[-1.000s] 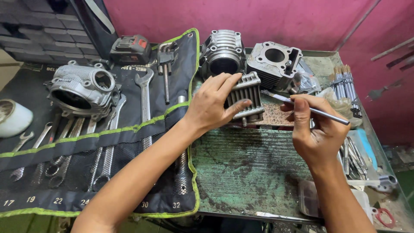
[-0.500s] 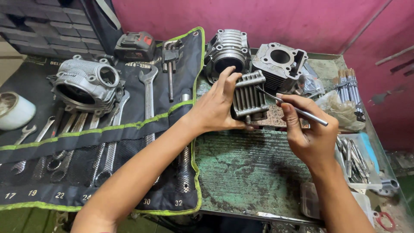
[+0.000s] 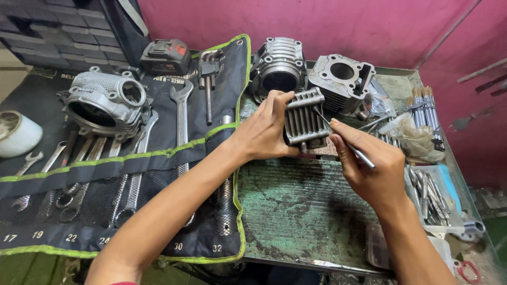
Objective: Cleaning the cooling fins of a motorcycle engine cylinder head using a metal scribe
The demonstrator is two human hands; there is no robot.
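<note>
My left hand (image 3: pixel 262 133) grips a small grey finned metal engine part (image 3: pixel 305 120), holding it tilted above the worn green bench top (image 3: pixel 306 206). My right hand (image 3: pixel 369 169) pinches a thin metal tool (image 3: pixel 346 143) like a pen, with its tip against the fins of the part. Behind the part stand two finned engine cylinders, a round one (image 3: pixel 278 66) and a squarer one (image 3: pixel 341 79).
A black tool roll with green trim (image 3: pixel 174 153) holds several wrenches at left, with a grey cylinder head (image 3: pixel 105 103) and a battery pack (image 3: pixel 166 57) on it. A white cup (image 3: pixel 18 134) sits far left. Rods (image 3: pixel 422 103), plastic bags and small tools crowd the right edge.
Both hands drew closer to me and lifted the finned part upright. The thin tool's tip swung from beside the part onto its fins.
</note>
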